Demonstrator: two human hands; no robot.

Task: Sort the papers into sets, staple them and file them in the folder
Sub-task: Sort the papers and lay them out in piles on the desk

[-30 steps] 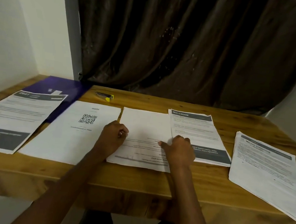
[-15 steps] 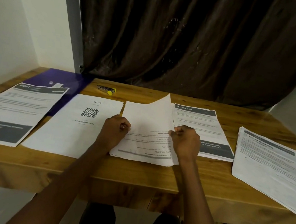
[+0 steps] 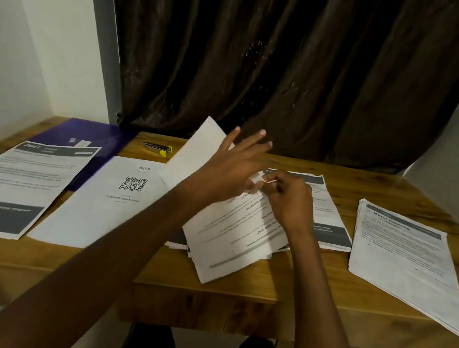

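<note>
Head view: your papers are spread in a row across the light wooden worktop (image 3: 238,293) so each set keeps its own spot — grey-banded printed sheet (image 3: 20,183) far left, partly over the purple flat folder (image 3: 85,136), then the white sheet with a black QR code (image 3: 112,198), the middle pile of white printed sheets (image 3: 233,236) skewed with one corner past the front edge, the dark-headed printed sheet (image 3: 329,212) just beside it, and the thicker stack headed "Mirror Cleaning" (image 3: 401,254) well apart on the right. Small silver stapler with a yellow tip (image 3: 158,148) sits at the back, near the folder, untouched; stapling and filing look not yet begun, so this reads as sorting. Your left hand (image 3: 231,171) has its fingers (image 3: 250,140) spread nearly straight, lying against a blank white sheet (image 3: 196,153) that stands tilted up off the middle pile; whether the thumb pinches it, cannot tell, it's hidden. Likely you're peeling the top page to check or re-route it. Your right hand (image 3: 287,202) is curled, fingertips pinching a sheet edge at the pile's top, probably holding the rest down. Lifted sheet sits behind the left fingers; the pile lies under both hands.
</note>
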